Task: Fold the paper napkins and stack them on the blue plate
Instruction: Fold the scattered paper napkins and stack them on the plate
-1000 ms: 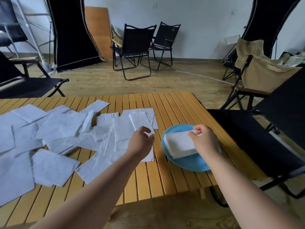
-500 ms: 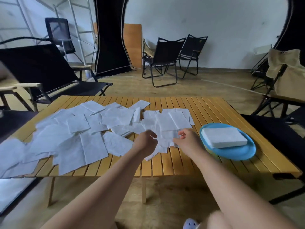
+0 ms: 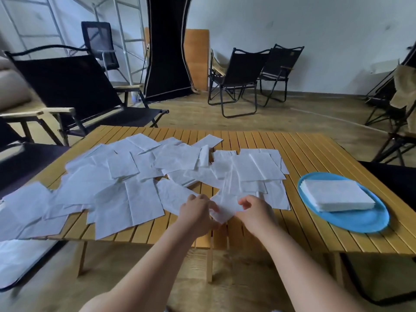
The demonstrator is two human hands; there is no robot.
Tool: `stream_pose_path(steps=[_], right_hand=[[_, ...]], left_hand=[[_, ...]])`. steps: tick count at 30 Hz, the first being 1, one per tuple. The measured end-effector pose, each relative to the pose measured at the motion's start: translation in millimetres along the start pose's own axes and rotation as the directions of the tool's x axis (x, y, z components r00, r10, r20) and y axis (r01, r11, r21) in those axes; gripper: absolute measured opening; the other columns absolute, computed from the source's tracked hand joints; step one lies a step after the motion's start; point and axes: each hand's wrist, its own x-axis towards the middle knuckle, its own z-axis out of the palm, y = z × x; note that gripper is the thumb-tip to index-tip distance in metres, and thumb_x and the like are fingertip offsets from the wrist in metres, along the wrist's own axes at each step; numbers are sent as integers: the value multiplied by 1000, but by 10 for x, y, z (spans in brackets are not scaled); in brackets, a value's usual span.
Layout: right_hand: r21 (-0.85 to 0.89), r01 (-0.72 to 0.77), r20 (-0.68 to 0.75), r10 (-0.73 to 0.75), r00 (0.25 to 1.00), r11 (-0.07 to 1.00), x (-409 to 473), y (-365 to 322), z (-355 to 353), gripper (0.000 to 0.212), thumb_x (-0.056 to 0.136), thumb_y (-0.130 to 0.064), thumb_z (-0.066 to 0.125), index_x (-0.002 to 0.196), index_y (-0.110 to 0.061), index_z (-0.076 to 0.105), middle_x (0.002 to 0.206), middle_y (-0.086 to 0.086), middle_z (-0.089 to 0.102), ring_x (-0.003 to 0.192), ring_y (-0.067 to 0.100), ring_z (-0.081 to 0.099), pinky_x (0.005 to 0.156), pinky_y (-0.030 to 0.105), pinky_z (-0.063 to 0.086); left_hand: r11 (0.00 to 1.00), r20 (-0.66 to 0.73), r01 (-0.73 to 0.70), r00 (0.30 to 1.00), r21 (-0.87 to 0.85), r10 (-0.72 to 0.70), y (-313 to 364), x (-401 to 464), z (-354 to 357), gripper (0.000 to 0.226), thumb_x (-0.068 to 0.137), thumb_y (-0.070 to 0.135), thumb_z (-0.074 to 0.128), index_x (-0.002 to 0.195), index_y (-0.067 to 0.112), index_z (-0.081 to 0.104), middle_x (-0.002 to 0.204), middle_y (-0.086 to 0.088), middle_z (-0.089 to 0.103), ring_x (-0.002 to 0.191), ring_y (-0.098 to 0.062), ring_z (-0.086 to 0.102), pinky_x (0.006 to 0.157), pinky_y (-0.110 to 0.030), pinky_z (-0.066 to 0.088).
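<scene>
Here, the blue plate [image 3: 360, 224] sat near the right end of the slatted wooden table [image 3: 304, 154] and held a neat stack of folded napkins [image 3: 337, 194], white, squared at the edges and lying flat across the plate's middle, with bare blue rim showing in front and at the right. Well apart from it, to the left, loose paper napkins [image 3: 126, 176] lay unfolded and overlapping over most of the tabletop, some hanging past the near and left edges. Both of the person's bare arms reached in from the near side. The left hand [image 3: 198, 212] and the right hand [image 3: 256, 212] met at one white napkin [image 3: 225, 208] close to the table's near edge, each set of fingers pinched together on that sheet, which pointed a corner toward the viewer between the two hands. Black folding chairs [image 3: 238, 73] stood on the wooden floor behind the table, and another black chair [image 3: 74, 86] stood at its far left corner.
</scene>
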Motion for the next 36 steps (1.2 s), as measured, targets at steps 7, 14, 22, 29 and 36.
stream_pose_path(steps=[7,14,22,29,36], right_hand=[[-193,123,-31,-131,991,973,76,131,29,34,93,-21,70,126,-26,65,127,-4,56,113,16,60,88,26,56],[-227,172,-43,-186,982,959,153,187,19,18,95,-25,67,112,-29,72,114,-7,61,100,15,60,88,31,56],[-222,186,-74,-207,976,957,169,203,45,9,96,-25,65,103,-27,71,108,-8,60,96,13,59,87,31,56],[-140,185,-121,-203,972,973,182,128,19,7,97,-25,62,91,-26,65,98,-9,58,89,9,57,81,24,53],[-6,221,-130,-220,967,975,107,17,-105,5,95,-24,64,91,-22,65,94,-10,63,84,6,58,70,13,48]], left_hand=[[997,5,-82,997,2,82,-5,146,-26,37,82,49,76,116,37,67,127,10,55,115,-16,45,99,-36,43],[987,-124,-133,985,-91,121,75,226,101,31,91,33,68,122,31,66,121,7,57,114,-15,51,94,-33,48],[974,-198,-122,977,-189,84,84,280,166,13,98,28,60,102,27,73,113,7,61,110,-14,52,87,-26,47],[954,-180,-73,983,-290,21,12,257,25,15,100,27,54,108,24,66,122,6,63,112,-14,57,92,-30,50],[939,-108,-12,994,-343,-27,-22,247,-6,14,98,34,59,108,27,65,118,9,62,107,-8,56,80,-23,45]])
